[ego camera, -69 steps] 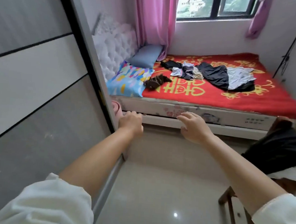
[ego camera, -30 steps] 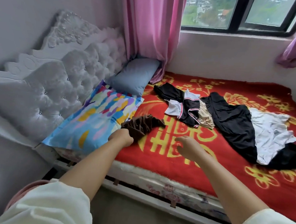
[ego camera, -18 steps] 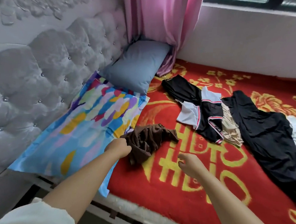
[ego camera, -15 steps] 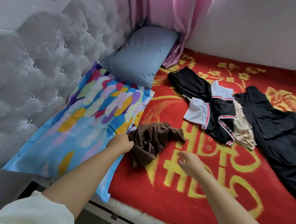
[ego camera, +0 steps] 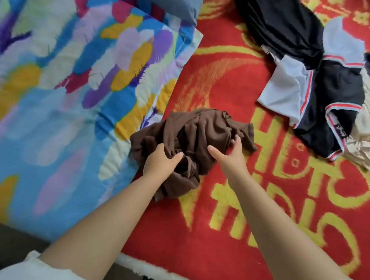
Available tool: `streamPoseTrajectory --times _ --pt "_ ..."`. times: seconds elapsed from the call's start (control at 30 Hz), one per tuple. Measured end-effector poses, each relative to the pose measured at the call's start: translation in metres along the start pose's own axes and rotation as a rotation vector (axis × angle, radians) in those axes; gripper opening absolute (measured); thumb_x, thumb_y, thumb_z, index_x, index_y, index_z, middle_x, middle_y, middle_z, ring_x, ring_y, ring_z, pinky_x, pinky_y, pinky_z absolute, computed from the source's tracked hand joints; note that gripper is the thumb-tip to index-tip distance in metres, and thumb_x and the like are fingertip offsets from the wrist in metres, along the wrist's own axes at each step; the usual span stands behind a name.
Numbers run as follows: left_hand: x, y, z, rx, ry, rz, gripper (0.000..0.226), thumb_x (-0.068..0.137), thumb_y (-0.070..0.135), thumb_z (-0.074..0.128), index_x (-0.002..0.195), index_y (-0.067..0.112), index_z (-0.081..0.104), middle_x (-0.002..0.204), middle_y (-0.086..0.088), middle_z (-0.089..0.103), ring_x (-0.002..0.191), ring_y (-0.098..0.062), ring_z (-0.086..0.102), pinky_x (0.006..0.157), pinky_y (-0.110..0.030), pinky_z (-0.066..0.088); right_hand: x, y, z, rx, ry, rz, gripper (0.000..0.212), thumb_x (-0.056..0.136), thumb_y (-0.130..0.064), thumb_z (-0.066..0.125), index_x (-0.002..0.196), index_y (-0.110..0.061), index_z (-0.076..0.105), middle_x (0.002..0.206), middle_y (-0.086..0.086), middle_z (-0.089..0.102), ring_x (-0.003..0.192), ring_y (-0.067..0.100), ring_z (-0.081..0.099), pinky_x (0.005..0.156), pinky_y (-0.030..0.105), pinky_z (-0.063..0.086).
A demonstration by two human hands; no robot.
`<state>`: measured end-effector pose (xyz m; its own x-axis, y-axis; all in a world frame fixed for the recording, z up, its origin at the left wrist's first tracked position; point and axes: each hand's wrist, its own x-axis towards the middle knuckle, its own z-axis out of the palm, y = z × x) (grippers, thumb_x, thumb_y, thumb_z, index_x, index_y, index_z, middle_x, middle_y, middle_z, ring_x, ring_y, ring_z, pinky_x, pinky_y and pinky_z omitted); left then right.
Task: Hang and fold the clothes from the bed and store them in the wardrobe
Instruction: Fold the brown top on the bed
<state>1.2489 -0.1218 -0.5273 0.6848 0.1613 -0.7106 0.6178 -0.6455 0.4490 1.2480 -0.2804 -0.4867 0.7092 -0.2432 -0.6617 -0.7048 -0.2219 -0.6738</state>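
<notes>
Matt brown cloth garment [ego camera: 192, 140], fuzzy red blanket [ego camera: 227, 240], smooth printed pillowcase [ego camera: 63, 100]

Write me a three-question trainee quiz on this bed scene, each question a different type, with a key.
1. True or false: both hands are on the crumpled brown garment.
2. Multiple choice: the brown garment's left edge lies against
A) the multicoloured painted-pattern pillow
B) a wooden chair
C) a wardrobe shelf
3. Fill in: the black garment with white panels and red-striped trim lies on the ____ blanket with yellow lettering.

Key
1. True: the left hand grips a fold near the garment's lower left, and the right hand has its fingers curled into the cloth further right.
2. A
3. red
</notes>
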Motion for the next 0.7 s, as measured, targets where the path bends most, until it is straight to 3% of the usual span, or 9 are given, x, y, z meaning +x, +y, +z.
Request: streamPoseTrajectory --times 0.1,0.17,0.27,0.33,0.4,0.5,0.57,0.63,0.7 --pt "0.010 -0.003 0.005 -0.102 0.030 -0.045 0.036 0.098 0.025 0.042 0.129 0.008 0.047 0.134 -0.012 0.049 0.122 -0.029 0.046 0.098 -0.034 0.037 0.021 0.006 0.014 0.073 -0.035 0.008 0.045 0.092 -0.017 0.055 0.134 -0.015 0.040 0.136 0.006 0.049 0.118 0.020 0.050 0.096 0.033 0.043" --pt "0.009 -0.004 -0.001 -0.658 0.015 -0.140 0.021 0.097 0.011 0.039 0.105 0.013 0.058 0.110 -0.009 0.062 0.098 -0.020 0.062 0.086 -0.034 0.046 0.019 0.008 0.009 0.198 -0.074 0.007 0.021 0.097 -0.010 0.044 0.114 -0.016 0.053 0.119 0.007 0.061 0.100 0.019 0.059 0.088 0.032 0.049" --pt "-0.006 -0.023 -0.024 -1.497 -0.144 -0.231 0.023 0.083 0.001 0.037 0.088 0.013 0.056 0.089 -0.008 0.061 0.081 -0.020 0.061 0.074 -0.032 0.047 0.001 0.017 -0.033 0.384 -0.105 0.003 0.026 0.097 -0.003 0.037 0.099 -0.020 0.056 0.083 -0.006 0.071 0.072 0.007 0.066 0.063 0.019 0.054" --pt "-0.017 -0.046 -0.036 -1.670 -0.139 -0.161 0.030 0.061 0.006 0.050 0.089 0.009 0.063 0.089 -0.011 0.067 0.080 -0.025 0.066 0.071 -0.031 0.054 -0.020 0.031 -0.072 0.368 -0.090 0.013 0.030 0.095 0.001 0.035 0.096 -0.021 0.056 0.070 -0.010 0.070 0.062 0.004 0.066 0.055 0.016 0.051" --pt "-0.031 -0.069 -0.036 -1.654 -0.104 -0.190 0.036 0.054 0.010 0.056 0.087 0.009 0.067 0.082 -0.010 0.071 0.072 -0.022 0.069 0.061 -0.031 0.057 -0.040 0.064 -0.100 0.220 -0.036 0.116 0.034 0.094 0.006 0.034 0.090 -0.021 0.055 0.062 -0.012 0.069 0.061 0.003 0.064 0.054 0.015 0.049" --pt "-0.056 -0.103 -0.010 -1.354 -0.003 -0.417 0.023 0.087 0.007 0.037 0.093 0.014 0.057 0.091 -0.008 0.066 0.070 -0.017 0.067 0.056 -0.027 0.056 -0.078 0.128 -0.120 -0.167 -0.066 0.287 0.024 0.097 -0.007 0.039 0.091 -0.019 0.059 0.081 -0.010 0.072 0.081 0.008 0.059 0.078 0.027 0.045" --pt "-0.068 -0.128 0.011 -0.998 0.061 -0.487 0.022 0.098 0.018 0.038 0.100 0.011 0.058 0.106 -0.009 0.060 0.084 -0.020 0.064 0.072 -0.034 0.056 -0.100 0.159 -0.120 -0.447 -0.200 0.373 0.021 0.096 -0.026 0.046 0.106 -0.015 0.060 0.107 0.000 0.064 0.095 0.014 0.053 0.083 0.029 0.040" --pt "-0.086 -0.139 0.025 -0.625 0.031 -0.384 0.037 0.093 0.030 0.053 0.120 0.005 0.054 0.122 -0.008 0.056 0.108 -0.025 0.057 0.097 -0.043 0.045 -0.115 0.178 -0.116 -0.661 -0.318 0.438 0.029 0.094 -0.033 0.049 0.107 -0.009 0.059 0.103 0.003 0.059 0.094 0.019 0.053 0.073 0.026 0.036" --pt "-0.100 -0.139 0.032 -0.499 0.005 -0.274 0.050 0.085 0.026 0.066 0.126 0.001 0.050 0.125 -0.010 0.056 0.114 -0.025 0.054 0.103 -0.042 0.041 -0.122 0.183 -0.112 -0.774 -0.339 0.399 0.028 0.095 -0.027 0.048 0.096 -0.001 0.059 0.093 0.010 0.059 0.091 0.027 0.056 0.064 0.026 0.029"
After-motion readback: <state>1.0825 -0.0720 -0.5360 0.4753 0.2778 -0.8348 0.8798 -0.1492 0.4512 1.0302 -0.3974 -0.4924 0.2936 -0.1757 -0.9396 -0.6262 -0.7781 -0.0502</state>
